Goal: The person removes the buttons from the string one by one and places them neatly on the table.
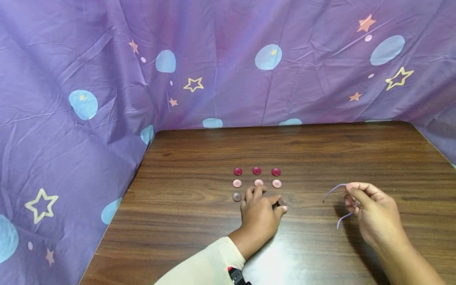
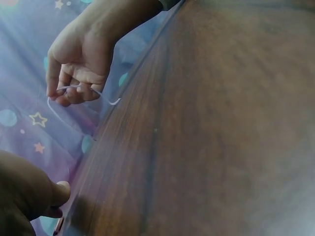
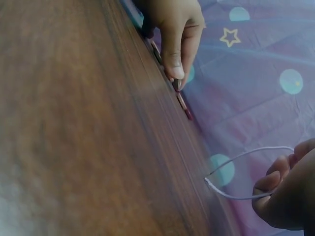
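My left hand (image 1: 259,211) is over the lower right of a grid of buttons, with thumb and forefinger pinching a dark brown button (image 1: 282,202). In the right wrist view that button (image 3: 177,84) shows edge-on between the fingertips. The other fingers reach to the middle pink button (image 1: 259,182) and cover part of the lowest row. A brown button (image 1: 236,196) lies to the hand's left. My right hand (image 1: 374,211) is raised over the table at the right, gripping a thin lavender cord (image 1: 335,190) whose two ends hang out to the left.
Three red buttons (image 1: 257,170) form the far row on the brown wooden table (image 1: 192,158). Pink buttons (image 1: 236,183) make the row in front of them. A purple cloth (image 1: 221,79) with stars and blue spots hangs behind the table and at its sides.
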A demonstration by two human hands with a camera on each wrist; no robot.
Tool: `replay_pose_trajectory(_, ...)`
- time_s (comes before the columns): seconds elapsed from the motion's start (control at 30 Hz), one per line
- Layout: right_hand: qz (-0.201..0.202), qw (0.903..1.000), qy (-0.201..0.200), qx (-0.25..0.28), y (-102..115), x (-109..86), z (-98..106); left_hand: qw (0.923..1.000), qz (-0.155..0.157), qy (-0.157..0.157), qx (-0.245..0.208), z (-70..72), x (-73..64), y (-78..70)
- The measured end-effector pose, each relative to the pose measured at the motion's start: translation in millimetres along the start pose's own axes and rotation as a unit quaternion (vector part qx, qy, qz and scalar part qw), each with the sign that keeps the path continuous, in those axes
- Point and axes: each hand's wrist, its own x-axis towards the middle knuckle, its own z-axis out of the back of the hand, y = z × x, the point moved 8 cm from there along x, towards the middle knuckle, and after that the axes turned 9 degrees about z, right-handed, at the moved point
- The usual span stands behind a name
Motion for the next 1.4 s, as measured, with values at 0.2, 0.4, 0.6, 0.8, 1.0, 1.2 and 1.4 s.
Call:
replay_pose_trajectory(0.2, -0.003, 1.0000, 0.005, 0.007, -1.1, -0.1, -0.7, 0.9996, 0.011, 0.005, 0.027, -1.9, 3.6, -0.9)
replay_pose_trajectory(0.4, -0.012, 0.9995, 0.018, 0.022, -2.1, -0.6, -3.2, 0.9984, 0.024, 0.018, 0.049, -3.8, 7.3, 0.0)
replay_pose_trajectory(0.6, -0.010, 0.9994, 0.018, 0.029, -0.5, 0.2, -2.4, 0.9975, 0.027, 0.023, 0.062, -5.1, 8.9, 1.0)
replay_pose_trajectory(0.8, -0.004, 0.9982, -0.009, -0.059, 8.7, 1.0, 9.6, 0.9968, 0.029, 0.025, 0.069, -6.2, 11.5, 0.0)
replay_pose_trajectory(1.0, -0.010, 0.9881, -0.035, -0.150, 17.1, 0.0, 21.9, 0.9962, 0.020, 0.015, 0.083, -6.2, 12.3, -2.4)
replay_pose_trajectory(1.2, 0.055, 0.9151, 0.023, -0.399, 27.3, 0.1, 18.0, 0.9952, 0.021, 0.009, 0.095, -4.7, 13.2, -3.6)
replay_pose_trajectory(1.4, 0.160, 0.7818, 0.074, -0.598, 37.5, 1.5, 9.2, 0.9959, 0.021, 0.005, 0.088, -4.2, 13.7, -3.2)
